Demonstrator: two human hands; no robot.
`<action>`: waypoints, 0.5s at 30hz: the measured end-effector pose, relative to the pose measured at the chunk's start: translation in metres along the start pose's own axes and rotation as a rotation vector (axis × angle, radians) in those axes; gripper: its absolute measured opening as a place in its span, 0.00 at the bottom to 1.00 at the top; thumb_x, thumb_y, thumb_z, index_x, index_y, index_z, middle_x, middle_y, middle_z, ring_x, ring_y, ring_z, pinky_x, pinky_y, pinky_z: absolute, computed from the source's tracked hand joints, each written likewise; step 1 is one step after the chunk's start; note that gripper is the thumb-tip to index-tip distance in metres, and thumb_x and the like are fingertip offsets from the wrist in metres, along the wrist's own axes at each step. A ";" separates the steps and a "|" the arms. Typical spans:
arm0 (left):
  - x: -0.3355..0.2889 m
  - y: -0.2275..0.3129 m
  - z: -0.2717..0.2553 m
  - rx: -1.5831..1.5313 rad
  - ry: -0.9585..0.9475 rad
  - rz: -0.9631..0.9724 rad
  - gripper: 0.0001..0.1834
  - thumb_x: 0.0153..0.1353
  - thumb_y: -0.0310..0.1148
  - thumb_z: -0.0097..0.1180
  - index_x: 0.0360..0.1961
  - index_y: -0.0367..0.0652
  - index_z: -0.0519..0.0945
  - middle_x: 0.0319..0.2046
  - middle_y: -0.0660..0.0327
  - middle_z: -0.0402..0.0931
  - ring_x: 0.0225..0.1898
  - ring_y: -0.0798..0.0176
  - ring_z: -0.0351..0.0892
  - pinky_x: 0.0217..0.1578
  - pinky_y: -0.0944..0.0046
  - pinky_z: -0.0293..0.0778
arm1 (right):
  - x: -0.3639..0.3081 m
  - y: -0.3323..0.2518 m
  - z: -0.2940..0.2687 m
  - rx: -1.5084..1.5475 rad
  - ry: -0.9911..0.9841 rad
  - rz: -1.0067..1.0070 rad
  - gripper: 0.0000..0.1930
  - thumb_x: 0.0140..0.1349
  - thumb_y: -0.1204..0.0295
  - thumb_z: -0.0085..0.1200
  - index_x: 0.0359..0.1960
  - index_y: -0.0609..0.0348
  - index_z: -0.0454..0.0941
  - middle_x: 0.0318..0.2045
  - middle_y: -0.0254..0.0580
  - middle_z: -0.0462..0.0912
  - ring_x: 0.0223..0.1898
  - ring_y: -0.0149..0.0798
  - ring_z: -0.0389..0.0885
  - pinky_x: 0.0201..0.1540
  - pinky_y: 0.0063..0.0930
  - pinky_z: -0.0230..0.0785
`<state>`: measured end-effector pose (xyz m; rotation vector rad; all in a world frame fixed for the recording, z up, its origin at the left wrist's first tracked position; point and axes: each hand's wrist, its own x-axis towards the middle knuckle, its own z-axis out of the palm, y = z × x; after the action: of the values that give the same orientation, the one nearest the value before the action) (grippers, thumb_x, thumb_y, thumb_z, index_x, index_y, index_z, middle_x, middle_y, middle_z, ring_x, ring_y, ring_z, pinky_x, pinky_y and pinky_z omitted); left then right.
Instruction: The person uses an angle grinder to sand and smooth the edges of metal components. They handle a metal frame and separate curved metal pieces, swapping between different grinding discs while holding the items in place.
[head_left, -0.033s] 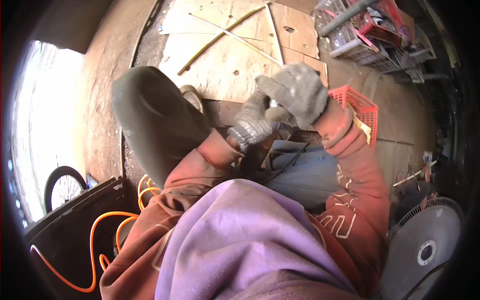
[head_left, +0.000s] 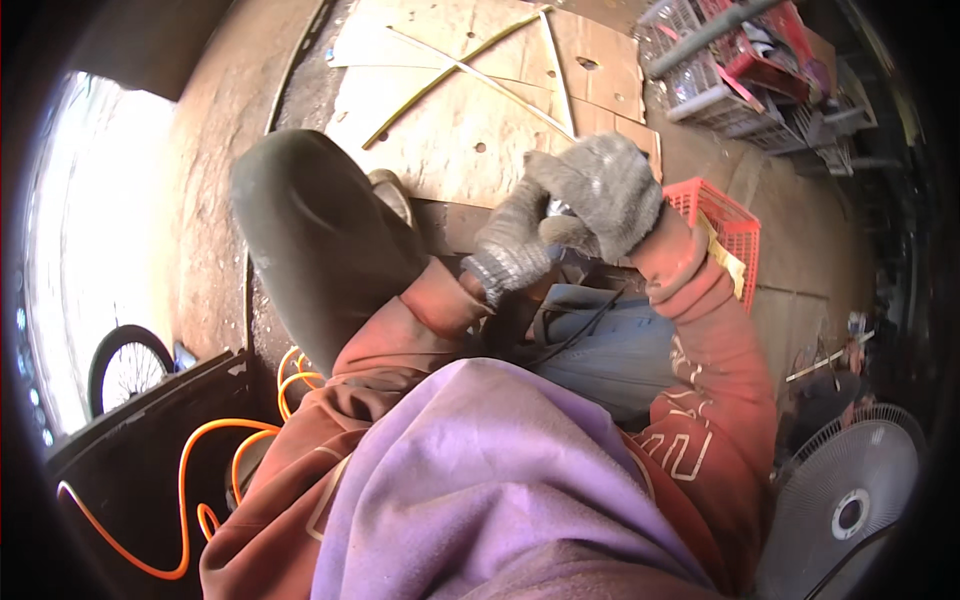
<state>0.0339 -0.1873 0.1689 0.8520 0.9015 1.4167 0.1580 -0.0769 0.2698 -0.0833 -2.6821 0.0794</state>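
gloved left hand (head_left: 516,225) and right hand (head_left: 607,190) meet, fingers clenched on a mostly hidden shiny piece (head_left: 558,208) between them; red basket (head_left: 741,238) at right, strips (head_left: 458,63) on cardboard (head_left: 435,165) ahead.

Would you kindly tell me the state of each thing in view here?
Left hand: gloved, close to the right one.
Right hand: gloved, curled.
Shiny thing: between the hands, mostly hidden.
Cardboard: flat, holed.
Thin strips: on the cardboard, two crossed.
Red basket: open-topped, something yellowish inside.
Orange hose: loosely looped.
Fan: spinning or not, cannot tell.
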 end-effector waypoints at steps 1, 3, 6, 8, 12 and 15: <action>0.000 0.001 -0.005 0.214 -0.004 0.097 0.37 0.63 0.37 0.69 0.69 0.35 0.67 0.60 0.41 0.77 0.63 0.50 0.79 0.63 0.54 0.74 | -0.003 -0.002 0.001 -0.010 -0.053 0.094 0.32 0.72 0.43 0.53 0.59 0.61 0.79 0.31 0.47 0.85 0.33 0.51 0.85 0.40 0.48 0.77; -0.001 0.004 -0.008 0.454 -0.032 0.058 0.34 0.63 0.36 0.68 0.67 0.35 0.69 0.57 0.42 0.79 0.60 0.49 0.81 0.61 0.54 0.75 | -0.014 -0.011 0.010 0.215 0.036 0.446 0.28 0.75 0.47 0.51 0.58 0.62 0.79 0.33 0.48 0.86 0.35 0.48 0.86 0.43 0.47 0.78; 0.000 0.008 -0.006 0.521 -0.019 -0.090 0.30 0.62 0.35 0.68 0.62 0.34 0.72 0.52 0.43 0.82 0.55 0.49 0.84 0.56 0.54 0.78 | -0.031 -0.020 0.035 0.593 0.472 1.082 0.27 0.78 0.50 0.45 0.54 0.64 0.81 0.35 0.48 0.87 0.37 0.44 0.87 0.46 0.45 0.79; 0.001 0.006 -0.002 0.580 0.040 -0.035 0.28 0.62 0.35 0.69 0.58 0.34 0.73 0.48 0.44 0.84 0.51 0.49 0.86 0.54 0.54 0.79 | -0.037 -0.009 0.056 0.464 0.774 1.327 0.28 0.79 0.49 0.41 0.51 0.65 0.83 0.36 0.48 0.87 0.38 0.42 0.88 0.48 0.43 0.79; 0.009 -0.010 0.002 0.615 0.040 -0.010 0.28 0.62 0.36 0.71 0.57 0.35 0.74 0.46 0.45 0.84 0.49 0.51 0.86 0.52 0.55 0.79 | -0.059 0.001 0.070 0.833 0.881 1.826 0.40 0.75 0.33 0.39 0.47 0.63 0.85 0.36 0.46 0.88 0.36 0.41 0.87 0.41 0.38 0.81; 0.017 -0.024 -0.004 0.369 0.011 -0.092 0.28 0.60 0.37 0.73 0.56 0.35 0.74 0.44 0.46 0.84 0.47 0.54 0.85 0.50 0.56 0.79 | -0.071 0.007 0.061 0.997 0.903 1.695 0.41 0.74 0.30 0.37 0.46 0.59 0.84 0.32 0.43 0.87 0.31 0.40 0.86 0.35 0.35 0.81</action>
<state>0.0399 -0.1707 0.1454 1.0623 1.2178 1.1940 0.1948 -0.0772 0.1831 -1.4920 -0.8402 1.3676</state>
